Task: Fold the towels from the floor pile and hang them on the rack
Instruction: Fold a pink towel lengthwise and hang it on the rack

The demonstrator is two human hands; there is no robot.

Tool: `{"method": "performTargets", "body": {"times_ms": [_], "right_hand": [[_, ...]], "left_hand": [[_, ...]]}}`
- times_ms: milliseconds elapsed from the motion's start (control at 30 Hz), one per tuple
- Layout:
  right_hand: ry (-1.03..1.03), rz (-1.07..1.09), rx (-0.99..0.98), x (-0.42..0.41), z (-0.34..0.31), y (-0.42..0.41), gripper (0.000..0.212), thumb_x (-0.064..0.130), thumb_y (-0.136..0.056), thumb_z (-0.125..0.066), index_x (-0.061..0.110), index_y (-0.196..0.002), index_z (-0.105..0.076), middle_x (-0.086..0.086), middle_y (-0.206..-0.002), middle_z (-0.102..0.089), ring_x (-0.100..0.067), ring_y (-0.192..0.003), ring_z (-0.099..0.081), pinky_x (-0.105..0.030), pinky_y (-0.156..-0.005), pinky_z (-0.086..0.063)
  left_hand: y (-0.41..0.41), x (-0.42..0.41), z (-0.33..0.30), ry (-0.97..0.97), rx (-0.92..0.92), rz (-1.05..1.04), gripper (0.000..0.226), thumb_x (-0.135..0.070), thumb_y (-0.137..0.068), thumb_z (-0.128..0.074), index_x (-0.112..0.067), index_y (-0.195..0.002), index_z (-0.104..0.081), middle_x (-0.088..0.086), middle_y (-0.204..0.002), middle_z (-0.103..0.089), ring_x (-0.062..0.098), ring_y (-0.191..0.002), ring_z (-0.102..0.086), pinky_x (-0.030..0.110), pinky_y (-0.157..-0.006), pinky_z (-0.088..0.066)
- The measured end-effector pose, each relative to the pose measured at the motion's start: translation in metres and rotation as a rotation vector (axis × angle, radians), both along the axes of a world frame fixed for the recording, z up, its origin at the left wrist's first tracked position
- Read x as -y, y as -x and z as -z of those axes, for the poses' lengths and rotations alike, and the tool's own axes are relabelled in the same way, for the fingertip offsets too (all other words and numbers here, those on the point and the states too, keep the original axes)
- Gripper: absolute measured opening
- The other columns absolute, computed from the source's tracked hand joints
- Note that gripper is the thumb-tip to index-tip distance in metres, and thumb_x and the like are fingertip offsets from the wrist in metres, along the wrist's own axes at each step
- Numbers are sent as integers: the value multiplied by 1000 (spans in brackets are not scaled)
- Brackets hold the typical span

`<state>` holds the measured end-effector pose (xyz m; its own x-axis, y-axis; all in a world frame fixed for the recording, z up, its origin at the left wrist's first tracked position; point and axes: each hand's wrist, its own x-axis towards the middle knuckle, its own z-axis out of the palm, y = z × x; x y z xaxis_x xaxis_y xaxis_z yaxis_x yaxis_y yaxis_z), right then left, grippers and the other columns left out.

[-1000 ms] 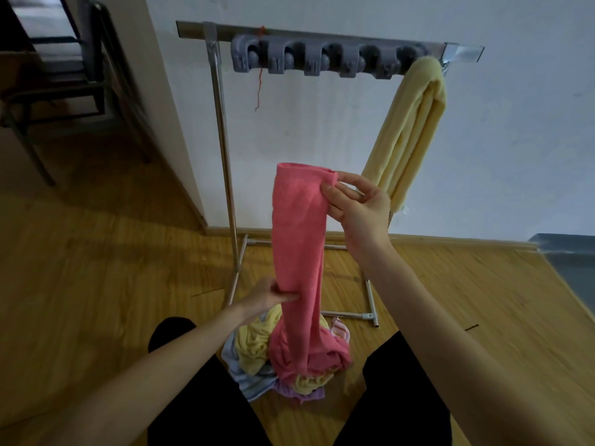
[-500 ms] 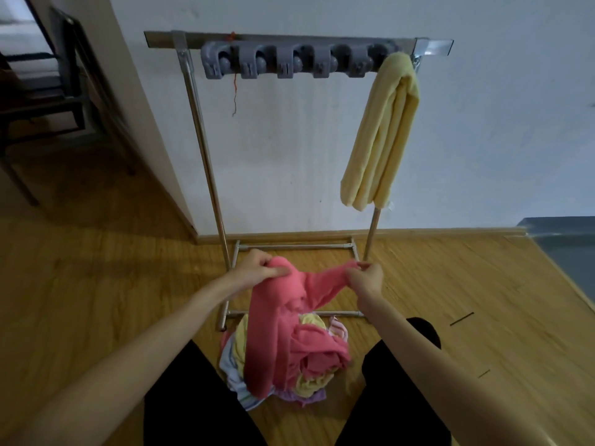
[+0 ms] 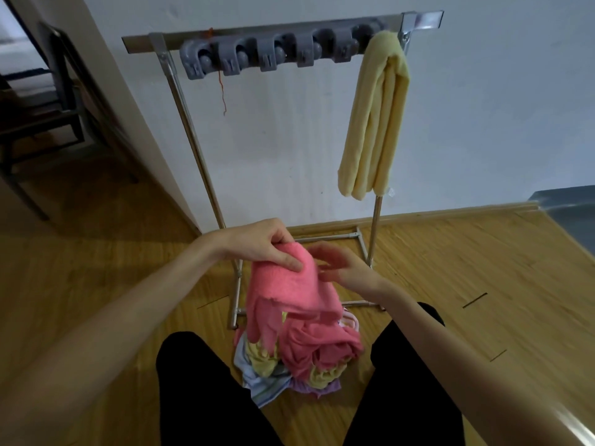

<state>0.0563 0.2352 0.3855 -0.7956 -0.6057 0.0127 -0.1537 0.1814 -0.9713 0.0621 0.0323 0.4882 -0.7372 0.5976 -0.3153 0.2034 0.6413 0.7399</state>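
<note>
A pink towel (image 3: 289,288) is bunched in front of me, its lower part trailing onto the floor pile (image 3: 299,365) of pink, yellow, blue and purple towels. My left hand (image 3: 264,244) pinches the pink towel's top fold. My right hand (image 3: 341,268) is just to its right, fingers spread against the cloth; whether it grips the towel is unclear. Behind stands the metal rack (image 3: 193,130) with a row of grey clips (image 3: 267,56) on its top bar. A folded yellow towel (image 3: 373,123) hangs from the bar's right end.
The rack stands against a white wall (image 3: 289,156) on a wooden floor (image 3: 483,284). My black-trousered knees (image 3: 193,381) flank the pile. A dark chair (image 3: 48,107) sits in the doorway at the left. A grey surface (image 3: 566,214) lies at the right edge.
The pink towel, held up tall a second ago, has been brought down and bunched over the pile. My hands have come together, and my right hand has loosened its pinch.
</note>
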Motion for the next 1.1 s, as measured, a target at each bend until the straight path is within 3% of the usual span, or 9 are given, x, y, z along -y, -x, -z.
{"method": "performTargets", "body": {"times_ms": [200,333,467,600,700,800,900,1000,1100], "right_hand": [[50,-244,139,2,-22,2,37,-6,-75,-60,-8,-111,-57,-26,-109,-62,-36,-103,-60,-45,-91,-46],[72,-361,258,-5,-31,1,23,0,-81,-59,4,-103,-63,-11,-101,-66,-25,-95,-62,-31,-82,-49],[39,-299,226,-14,-40,4,31,20,-82,-69,-6,-91,-56,-16,-88,-58,-26,-82,-58,-32,-71,-48],[129,-287,271,-25,-46,10,14,6,-79,-61,10,-76,-48,-5,-73,-53,-17,-62,-54,-21,-53,-46],[184,-159,343,-39,-41,17,12,6,-72,-60,11,-75,-50,-4,-74,-53,-17,-67,-54,-25,-59,-47],[120,-63,348,-52,-36,24,15,15,-72,-64,10,-85,-58,-5,-85,-60,-21,-79,-59,-28,-70,-51],[-41,-72,245,-58,-37,31,18,20,-82,-68,11,-93,-58,-7,-90,-65,-28,-83,-61,-33,-70,-52],[-96,-151,149,-57,-47,39,34,5,-88,-63,15,-118,-49,-20,-111,-64,-38,-99,-62,-47,-84,-54],[-174,-336,30,-53,-69,44,45,-9,-87,-56,15,-125,-55,-8,-126,-60,-27,-117,-57,-43,-97,-49]], "left_hand": [[1,0,3,2,23,5,4,-25,-80,-73,-21,-79,-75,-9,-71,-68,3,-68,-62,24,-61,-48],[-1,5,6,-20,41,-36,27,-26,-78,-73,-3,-92,-74,15,-89,-71,19,-79,-67,32,-69,-52],[-4,8,13,-54,91,-75,10,-26,-77,-74,-15,-76,-75,0,-72,-70,12,-68,-66,21,-58,-49],[-2,15,25,-46,109,-113,20,-36,-77,-73,-23,-62,-70,-3,-65,-66,13,-60,-62,20,-53,-45],[1,30,40,17,115,-134,54,-66,-62,-74,-15,-55,-59,5,-60,-49,22,-57,-45,27,-49,-31],[5,44,47,9,119,-178,78,-70,-58,-75,5,-74,-64,7,-68,-49,22,-61,-43,26,-51,-30],[15,50,44,-39,80,-254,71,-64,-58,-77,3,-78,-69,4,-63,-52,12,-54,-46,19,-49,-32],[27,47,32,-24,41,-301,35,-52,-66,-74,-17,-62,-71,-9,-53,-52,3,-47,-45,15,-46,-32],[40,42,19,17,-14,-266,27,-37,-78,-71,-21,-57,-69,-11,-49,-49,1,-45,-42,14,-45,-31]]}}
